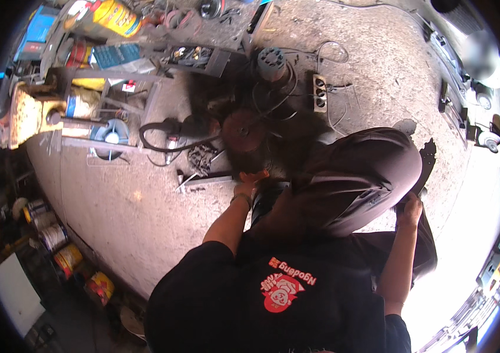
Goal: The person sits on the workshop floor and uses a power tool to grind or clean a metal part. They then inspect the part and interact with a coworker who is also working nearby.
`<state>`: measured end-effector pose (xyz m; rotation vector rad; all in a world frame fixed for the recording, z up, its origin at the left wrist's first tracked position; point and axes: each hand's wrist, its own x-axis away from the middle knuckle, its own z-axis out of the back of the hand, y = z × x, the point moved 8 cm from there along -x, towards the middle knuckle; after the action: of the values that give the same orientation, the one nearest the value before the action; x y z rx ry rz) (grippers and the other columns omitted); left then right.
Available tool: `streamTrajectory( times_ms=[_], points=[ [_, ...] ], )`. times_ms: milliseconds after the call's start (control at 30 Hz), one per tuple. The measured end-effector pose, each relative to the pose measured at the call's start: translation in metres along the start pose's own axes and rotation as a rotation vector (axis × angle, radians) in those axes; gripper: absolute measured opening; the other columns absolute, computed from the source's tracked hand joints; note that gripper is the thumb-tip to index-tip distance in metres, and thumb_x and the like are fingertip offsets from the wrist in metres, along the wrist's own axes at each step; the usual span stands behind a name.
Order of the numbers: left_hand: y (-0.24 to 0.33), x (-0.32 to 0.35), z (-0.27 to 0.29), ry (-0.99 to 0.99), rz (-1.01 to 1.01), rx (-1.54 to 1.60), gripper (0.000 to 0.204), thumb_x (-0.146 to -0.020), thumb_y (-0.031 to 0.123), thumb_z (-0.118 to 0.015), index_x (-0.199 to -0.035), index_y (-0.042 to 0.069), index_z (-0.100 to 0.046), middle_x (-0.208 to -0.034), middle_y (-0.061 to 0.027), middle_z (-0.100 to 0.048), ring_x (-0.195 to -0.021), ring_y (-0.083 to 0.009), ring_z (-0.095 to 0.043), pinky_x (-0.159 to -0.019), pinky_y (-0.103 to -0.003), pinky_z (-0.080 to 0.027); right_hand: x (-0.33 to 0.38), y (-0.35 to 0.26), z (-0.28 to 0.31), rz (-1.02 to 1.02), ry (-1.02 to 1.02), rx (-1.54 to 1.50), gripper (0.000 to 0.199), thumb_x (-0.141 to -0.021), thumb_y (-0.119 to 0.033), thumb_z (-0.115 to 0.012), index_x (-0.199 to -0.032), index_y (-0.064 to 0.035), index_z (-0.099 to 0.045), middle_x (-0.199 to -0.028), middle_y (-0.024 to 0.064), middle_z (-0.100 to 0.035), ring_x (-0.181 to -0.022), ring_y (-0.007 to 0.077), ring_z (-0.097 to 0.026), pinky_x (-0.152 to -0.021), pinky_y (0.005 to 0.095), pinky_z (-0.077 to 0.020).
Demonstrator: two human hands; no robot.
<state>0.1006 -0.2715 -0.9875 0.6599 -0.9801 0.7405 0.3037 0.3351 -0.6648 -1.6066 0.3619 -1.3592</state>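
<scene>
Fingers of the left hand point(245, 187) are curling over a small orange object point(254, 175), mostly hidden and hard to identify, lying on the gritty concrete floor point(114, 200) just below a round rusty metal disc point(243, 130). Right hand point(410, 209) is pressing against the bent knee in dark brown trousers point(355, 176); how tightly its fingers are closing is impossible to tell. Black cables point(161, 141) are looping nearby.

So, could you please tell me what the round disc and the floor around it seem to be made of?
The round disc looks like rusty metal or a worn abrasive wheel: matte reddish-brown, flat, with a centre hole. The floor looks like bare concrete: pale grey, rough, dusty, darkly stained near the disc.
</scene>
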Motion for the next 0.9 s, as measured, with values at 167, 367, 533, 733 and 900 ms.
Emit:
streamTrajectory(
  times_ms=[167,367,533,733,900],
  points=[
    [0.032,0.014,-0.015,-0.046,-0.176,0.267,0.046,-0.093,0.042,-0.061,-0.119,0.004,-0.065,-0.107,-0.0116,-0.073,-0.104,-0.0323,-0.068,-0.085,-0.041,-0.052,0.013,-0.016,-0.024,0.114,-0.03,0.005,0.027,-0.086,-0.015,-0.059,-0.101,0.0073,-0.065,-0.089,0.0165,-0.07,-0.079,0.0275,-0.069,-0.074,0.0393,-0.0559],
    [0.021,0.017,-0.041,-0.417,-0.01,0.644,0.037,-0.095,0.043,-0.056,-0.109,0.011,-0.068,-0.096,-0.0091,-0.071,-0.087,-0.0252,-0.065,-0.077,-0.04,-0.052,-0.005,-0.033,-0.03,0.256,-0.045,0.108,0.025,-0.093,-0.006,-0.053,-0.115,0.0018,-0.062,-0.102,0.0119,-0.07,-0.09,0.024,-0.069,-0.076,0.0378,-0.0582],
    [0.013,0.002,-0.006,-0.332,-0.26,0.132,0.057,-0.093,0.058,-0.055,-0.114,0.006,-0.069,-0.098,-0.0132,-0.07,-0.099,-0.0265,-0.067,-0.085,-0.042,-0.051,-0.022,-0.02,-0.038,0.231,-0.097,-0.333,0.026,-0.096,-0.006,-0.057,-0.122,-0.0029,-0.061,-0.107,0.0095,-0.07,-0.091,0.0231,-0.07,-0.074,0.0402,-0.061],
    [0.08,0.146,0.061,-0.014,-0.329,-0.323,0.063,-0.088,0.053,-0.066,-0.111,-0.005,-0.068,-0.105,-0.0173,-0.072,-0.102,-0.0258,-0.068,-0.086,-0.039,-0.051,-0.04,0.012,-0.066,0.115,-0.118,-0.627,0.025,-0.096,-0.015,-0.065,-0.12,-0.0096,-0.059,-0.104,0.0067,-0.068,-0.09,0.0265,-0.07,-0.076,0.047,-0.06],
    [0.151,0.234,0.069,0.088,-0.693,-0.34,0.054,-0.086,0.04,-0.072,-0.104,-0.011,-0.065,-0.098,-0.0221,-0.071,-0.095,-0.0253,-0.068,-0.082,-0.039,-0.051,-0.053,0.021,-0.063,0.149,-0.074,-0.61,0.024,-0.098,-0.015,-0.06,-0.121,-0.0074,-0.058,-0.103,0.0088,-0.068,-0.084,0.0271,-0.07,-0.07,0.0483,-0.0612]
  ],
)
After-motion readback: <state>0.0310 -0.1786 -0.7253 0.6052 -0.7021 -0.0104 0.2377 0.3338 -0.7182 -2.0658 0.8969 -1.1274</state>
